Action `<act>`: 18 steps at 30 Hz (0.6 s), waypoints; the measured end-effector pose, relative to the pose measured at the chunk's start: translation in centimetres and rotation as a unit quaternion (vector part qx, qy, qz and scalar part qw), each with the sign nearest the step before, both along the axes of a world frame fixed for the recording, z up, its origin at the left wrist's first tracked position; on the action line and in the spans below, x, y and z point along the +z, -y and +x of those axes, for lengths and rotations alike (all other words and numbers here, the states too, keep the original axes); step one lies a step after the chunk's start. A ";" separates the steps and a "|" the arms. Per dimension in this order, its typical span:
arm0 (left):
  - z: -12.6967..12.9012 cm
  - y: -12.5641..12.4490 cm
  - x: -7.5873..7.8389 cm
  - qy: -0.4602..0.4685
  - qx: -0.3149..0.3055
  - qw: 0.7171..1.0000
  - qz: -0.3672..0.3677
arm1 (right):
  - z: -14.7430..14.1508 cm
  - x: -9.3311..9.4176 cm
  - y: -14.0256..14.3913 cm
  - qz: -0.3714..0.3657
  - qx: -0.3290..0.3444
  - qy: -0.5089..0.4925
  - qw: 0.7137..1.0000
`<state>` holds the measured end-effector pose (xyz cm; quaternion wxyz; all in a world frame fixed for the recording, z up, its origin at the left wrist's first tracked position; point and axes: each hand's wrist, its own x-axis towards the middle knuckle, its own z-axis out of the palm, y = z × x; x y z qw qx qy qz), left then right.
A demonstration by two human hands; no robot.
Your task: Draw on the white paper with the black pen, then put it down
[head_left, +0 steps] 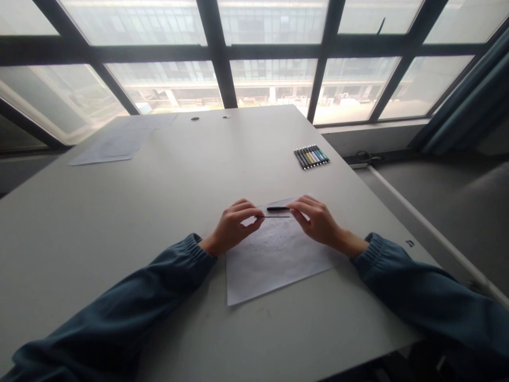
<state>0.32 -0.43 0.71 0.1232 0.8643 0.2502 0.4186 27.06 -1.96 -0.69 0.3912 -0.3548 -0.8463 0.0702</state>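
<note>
- Thin black pen (278, 209) held level between both hands, above white paper sheet (274, 254).
- Right hand (318, 220) pinches one end; left hand (234, 225) pinches the other, possibly a cap.
- Faint sketch on sheet; colouring seems unstarted.
- Row of coloured markers (311, 156) lies untouched, far beyond right hand, on grey table (119, 223).

Grey-white worktop (167, 212), broad, running up to a wall of large windows (274, 79) with dark metal frames, some bars slanted. Pale, flat daylight comes through the glass; buildings outside look hazy. Dark blue-grey curtain (473, 101) hangs at far right. Below the sill a pale ledge (374, 139). Grey floor (449, 201) to the right of the worktop.
</note>
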 end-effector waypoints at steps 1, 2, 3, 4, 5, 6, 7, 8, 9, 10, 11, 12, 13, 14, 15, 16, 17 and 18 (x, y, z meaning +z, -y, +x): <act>0.0 0.0 0.0 0.002 0.001 1.000 0.000 | 0.2 0.0 -0.4 -0.001 -0.023 -0.023 0.999; 0.0 0.0 0.0 0.003 0.003 1.000 -0.001 | 0.4 -0.1 -0.8 -0.002 -0.046 -0.041 0.998; 0.0 0.0 0.0 0.003 0.003 1.000 -0.002 | 0.6 -0.2 -1.2 0.000 -0.065 -0.051 0.997; 0.0 0.0 0.0 0.002 0.004 1.000 -0.003 | 0.8 -0.3 -1.6 -0.001 -0.079 -0.050 0.996; 0.0 0.0 0.0 0.001 0.005 1.000 -0.005 | 1.0 -0.5 -2.0 -0.002 -0.085 -0.040 0.996; 0.0 0.0 0.0 -0.001 0.007 1.000 -0.005 | 1.1 -0.6 -2.3 -0.006 -0.082 -0.023 0.996; 0.0 0.1 0.0 -0.002 0.009 1.000 -0.006 | 1.2 -0.8 -2.6 -0.012 -0.074 -0.002 0.997; 0.0 0.1 0.0 -0.004 0.011 1.000 -0.006 | 1.2 -1.0 -2.7 -0.019 -0.064 0.019 0.998; 0.0 0.1 0.0 -0.004 0.013 1.000 -0.007 | 1.2 -1.1 -2.8 -0.027 -0.056 0.039 0.997; 0.1 0.1 0.0 -0.003 0.014 1.000 -0.007 | 1.2 -1.2 -2.8 -0.033 -0.052 0.056 0.997; 0.1 0.1 0.0 -0.003 0.013 1.000 -0.008 | 1.1 -1.3 -2.8 -0.038 -0.049 0.069 0.996; 0.1 0.0 0.0 -0.003 0.013 1.000 -0.009 | 1.1 -1.4 -2.8 -0.042 -0.049 0.079 0.995; 0.1 0.0 0.1 -0.003 0.013 1.000 -0.010 | 1.0 -1.4 -2.8 -0.045 -0.050 0.085 0.994; 0.1 0.0 0.1 -0.002 0.013 1.000 -0.010 | 1.0 -1.5 -2.8 -0.047 -0.052 0.089 0.994; 0.1 0.0 0.1 -0.001 0.013 1.000 -0.010 | 0.9 -1.5 -2.8 -0.051 -0.054 0.090 0.993; 0.1 0.0 0.0 0.001 0.013 1.000 -0.009 | 0.9 -1.4 -2.8 -0.055 -0.056 0.089 0.993; 0.1 0.0 0.0 0.003 0.014 1.000 -0.008 | 0.9 -1.4 -2.8 -0.060 -0.057 0.085 0.993; 0.0 0.0 0.0 0.004 0.014 1.000 -0.008 | 1.0 -1.4 -2.8 -0.066 -0.058 0.078 0.993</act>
